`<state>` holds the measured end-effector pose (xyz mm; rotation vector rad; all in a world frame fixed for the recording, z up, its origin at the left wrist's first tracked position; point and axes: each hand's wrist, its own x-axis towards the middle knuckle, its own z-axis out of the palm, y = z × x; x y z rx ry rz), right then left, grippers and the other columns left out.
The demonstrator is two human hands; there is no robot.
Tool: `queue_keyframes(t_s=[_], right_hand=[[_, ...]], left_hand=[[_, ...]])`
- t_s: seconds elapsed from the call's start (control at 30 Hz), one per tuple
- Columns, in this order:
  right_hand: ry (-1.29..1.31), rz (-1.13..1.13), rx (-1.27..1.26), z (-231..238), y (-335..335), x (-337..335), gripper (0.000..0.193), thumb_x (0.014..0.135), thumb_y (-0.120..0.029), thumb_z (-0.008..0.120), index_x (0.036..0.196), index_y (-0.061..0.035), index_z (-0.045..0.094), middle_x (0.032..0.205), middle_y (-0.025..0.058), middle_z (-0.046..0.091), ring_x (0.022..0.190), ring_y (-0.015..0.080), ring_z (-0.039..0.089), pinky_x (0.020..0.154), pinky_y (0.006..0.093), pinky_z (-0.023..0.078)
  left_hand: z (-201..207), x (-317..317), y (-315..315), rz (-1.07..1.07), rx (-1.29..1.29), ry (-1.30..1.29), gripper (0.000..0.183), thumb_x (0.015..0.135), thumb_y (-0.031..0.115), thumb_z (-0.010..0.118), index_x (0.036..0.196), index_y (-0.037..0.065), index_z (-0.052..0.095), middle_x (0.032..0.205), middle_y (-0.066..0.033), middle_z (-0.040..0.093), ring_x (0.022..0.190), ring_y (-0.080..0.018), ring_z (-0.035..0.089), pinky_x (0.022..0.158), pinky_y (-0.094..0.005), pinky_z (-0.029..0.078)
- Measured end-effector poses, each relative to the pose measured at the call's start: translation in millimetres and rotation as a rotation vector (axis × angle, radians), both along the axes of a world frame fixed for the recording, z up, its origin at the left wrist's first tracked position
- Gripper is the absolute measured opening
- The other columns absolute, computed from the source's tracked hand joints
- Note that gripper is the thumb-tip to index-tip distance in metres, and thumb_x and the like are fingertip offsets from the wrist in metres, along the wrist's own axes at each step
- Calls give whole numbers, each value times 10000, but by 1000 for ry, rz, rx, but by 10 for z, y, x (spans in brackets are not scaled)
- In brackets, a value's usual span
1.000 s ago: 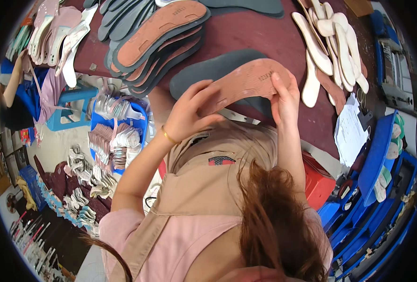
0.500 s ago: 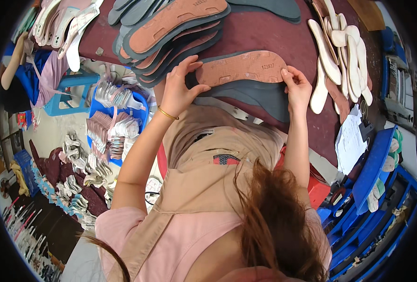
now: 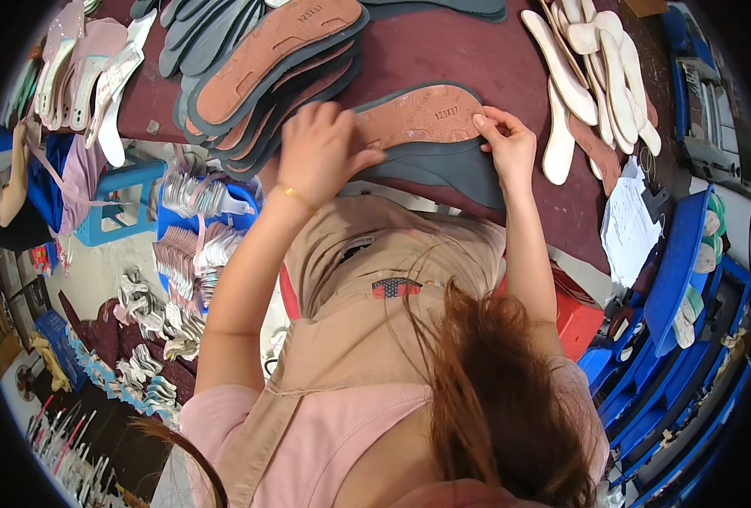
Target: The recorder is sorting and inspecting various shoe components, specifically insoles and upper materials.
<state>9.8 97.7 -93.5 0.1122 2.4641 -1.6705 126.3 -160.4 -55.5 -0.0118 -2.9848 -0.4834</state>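
In front of me a dark grey insole with a reddish-brown textured layer [image 3: 422, 118] on top lies over other grey insoles [image 3: 443, 173] at the table's near edge. My right hand [image 3: 507, 148] pinches its right end between thumb and fingers, the thumb on the brown face. My left hand [image 3: 320, 152], back upward, covers its left end. The left thumb stretches to the right, while the fingers are smeared by motion, so their grip cannot be made out. Beside the left hand rises a stack of similar brown-and-grey insoles [image 3: 278, 55].
White insole pieces [image 3: 595, 76] lie piled at the right of the dark red table [image 3: 443, 46], above papers [image 3: 631, 224] hanging at its edge. At left stand a blue stool [image 3: 121, 203] and a blue crate [image 3: 165, 216] of bundled pieces. Blue racks [image 3: 688, 364] stand at right.
My left hand has rolled over the insole's left end, back up, and now blurs. More grey rim shows along the insole's far edge. The right hand keeps its pinch; the whole view has shifted.
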Motion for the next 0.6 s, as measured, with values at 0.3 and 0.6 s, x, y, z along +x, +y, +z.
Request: queue_keyframes(t_s=[0.3,0.6], right_hand=[[725,131,663,498,-714,-136,433,755,-249,742,1137,-111,592,1229,141,517,1154,353,466,936,473,396],[556,-104,-260,-124,-653,-312,220,871,-144,636,1040,-38,542,979,72,500,847,164,509,783,314,434]], left_hand=[[-386,-281,283,-210,294,246,415,747,231,726,1138,125,638,1180,-81,578,1075,-289,537,893,-411,433],[-285,-497,231,-235,196,122,504,703,290,769,1157,120,633,1092,-111,579,1001,-313,523,861,-419,434]])
